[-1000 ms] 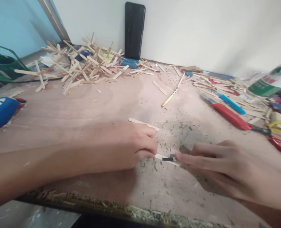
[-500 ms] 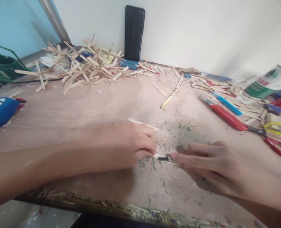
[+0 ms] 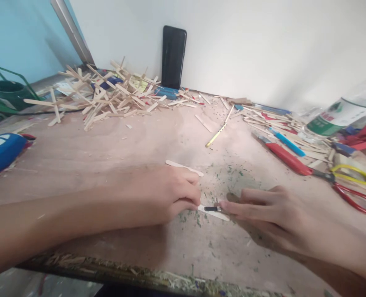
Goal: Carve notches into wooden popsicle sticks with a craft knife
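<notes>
My left hand point(image 3: 183, 190) is closed, its fingertips pressing a wooden craft stick point(image 3: 222, 215) against the table. The stick's right end sticks out toward my right hand point(image 3: 266, 210), which grips a small cutter knife point(image 3: 212, 209). Its dark blade points left and lies over the stick, close to my left fingertips; the handle is mostly hidden by my fingers. Just behind my left knuckles lies a second craft stick point(image 3: 183, 167), partly covered by the hand.
Crossed craft sticks point(image 3: 118, 97) heap at the back left, beside a propped black phone point(image 3: 173, 57). A yellow pencil-like stick point(image 3: 215, 138) lies mid-table. To the right are a red-handled cutter point(image 3: 288, 159), scissors point(image 3: 353, 194) and a plastic bottle point(image 3: 328, 119). A blue object point(image 3: 3, 154) is at left.
The camera view has shifted slightly. More of the craft stick's right end shows beneath the blade. Both hands keep nearly the same place and grip.
</notes>
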`<state>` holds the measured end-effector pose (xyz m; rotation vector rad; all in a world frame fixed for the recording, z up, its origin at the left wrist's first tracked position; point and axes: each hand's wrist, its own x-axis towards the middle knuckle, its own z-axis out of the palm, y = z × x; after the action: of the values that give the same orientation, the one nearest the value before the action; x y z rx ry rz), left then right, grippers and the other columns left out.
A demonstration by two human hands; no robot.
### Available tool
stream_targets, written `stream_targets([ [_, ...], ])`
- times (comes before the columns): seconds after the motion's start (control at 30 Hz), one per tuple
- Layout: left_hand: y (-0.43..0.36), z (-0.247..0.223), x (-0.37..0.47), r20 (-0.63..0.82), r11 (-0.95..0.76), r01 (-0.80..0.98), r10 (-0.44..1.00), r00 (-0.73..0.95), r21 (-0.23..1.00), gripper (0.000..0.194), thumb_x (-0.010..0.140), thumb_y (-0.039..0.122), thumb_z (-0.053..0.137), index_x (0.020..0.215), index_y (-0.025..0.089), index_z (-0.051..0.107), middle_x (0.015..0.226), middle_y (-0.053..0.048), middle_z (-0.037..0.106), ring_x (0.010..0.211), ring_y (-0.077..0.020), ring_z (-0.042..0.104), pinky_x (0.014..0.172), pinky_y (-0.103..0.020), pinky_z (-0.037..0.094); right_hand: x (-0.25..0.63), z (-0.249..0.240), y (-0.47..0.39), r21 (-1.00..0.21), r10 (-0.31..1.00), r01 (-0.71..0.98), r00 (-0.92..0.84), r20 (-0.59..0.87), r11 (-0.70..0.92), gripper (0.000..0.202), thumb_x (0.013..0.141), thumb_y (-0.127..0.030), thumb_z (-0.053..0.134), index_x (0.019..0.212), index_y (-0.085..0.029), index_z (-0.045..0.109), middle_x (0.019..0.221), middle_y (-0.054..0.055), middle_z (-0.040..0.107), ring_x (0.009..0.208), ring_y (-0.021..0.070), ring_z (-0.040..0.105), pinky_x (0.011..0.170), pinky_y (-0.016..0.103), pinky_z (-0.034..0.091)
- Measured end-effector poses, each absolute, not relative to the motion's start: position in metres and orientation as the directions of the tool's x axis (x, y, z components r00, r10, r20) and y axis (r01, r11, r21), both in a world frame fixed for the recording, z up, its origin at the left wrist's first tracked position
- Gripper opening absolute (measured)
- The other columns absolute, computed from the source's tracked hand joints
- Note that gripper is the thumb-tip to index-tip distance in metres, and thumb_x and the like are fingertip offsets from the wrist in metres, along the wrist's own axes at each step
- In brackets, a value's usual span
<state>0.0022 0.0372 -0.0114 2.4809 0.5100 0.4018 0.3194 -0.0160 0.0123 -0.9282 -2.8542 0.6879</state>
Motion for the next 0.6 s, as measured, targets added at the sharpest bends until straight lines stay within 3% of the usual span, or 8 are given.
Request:
stream_targets([
  [0.47,0.037,-0.011,0.001,0.173,-0.762,0.266,0.441,0.881,0.591,0.023,0.108,0.012,0.069,0.094,0.023,0.083,0.088,0.001,0.071,0.082,-0.0172,0.068,0.072,-0.032,0.047,0.316,0.013,-0.014,-0.369,0.566,0.552,-0.82,-0.081,0.747,0.045,0.122,-0.023,0.043,0.161,-0.032,0.065,0.091,-0.001,0.068,0.067,0.0134,0.064,0.059,0.028,0.042],
  [0.6,0.036,-0.008,0.001,0.147,-0.76,0.296,0.454,0.879,0.579,0.022,0.107,0.013,0.07,0.093,0.024,0.083,0.087,0.001,0.071,0.08,-0.0168,0.068,0.069,-0.032,0.044,0.313,0.021,-0.013,-0.261,0.542,0.513,-0.839,0.051,0.818,0.04,0.123,-0.025,0.041,0.148,-0.022,0.073,0.081,-0.001,0.067,0.058,0.0137,0.061,0.053,0.029,0.042],
])
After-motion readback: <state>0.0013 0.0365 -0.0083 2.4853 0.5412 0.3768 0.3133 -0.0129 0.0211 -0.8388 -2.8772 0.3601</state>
